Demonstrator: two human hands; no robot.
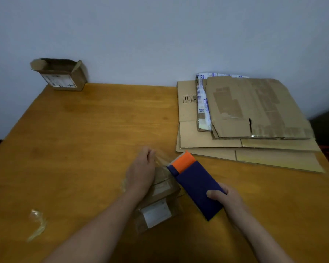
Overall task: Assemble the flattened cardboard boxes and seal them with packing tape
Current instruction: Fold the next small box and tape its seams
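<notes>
A small brown cardboard box (160, 204) with a white label stands on the wooden table (84, 139) near me. My left hand (141, 171) rests on its top, fingers pinching a strip of clear tape (160, 157) at the far edge. My right hand (226, 198) grips the lower end of a blue tape dispenser (196, 185) with an orange head. The orange head sits against the box's right upper edge. A stack of flattened cardboard boxes (245, 120) lies at the far right of the table.
An assembled small box (62, 74) with open top flaps stands at the table's far left corner against the wall. A crumpled scrap of clear tape (36, 224) lies on the table at the near left.
</notes>
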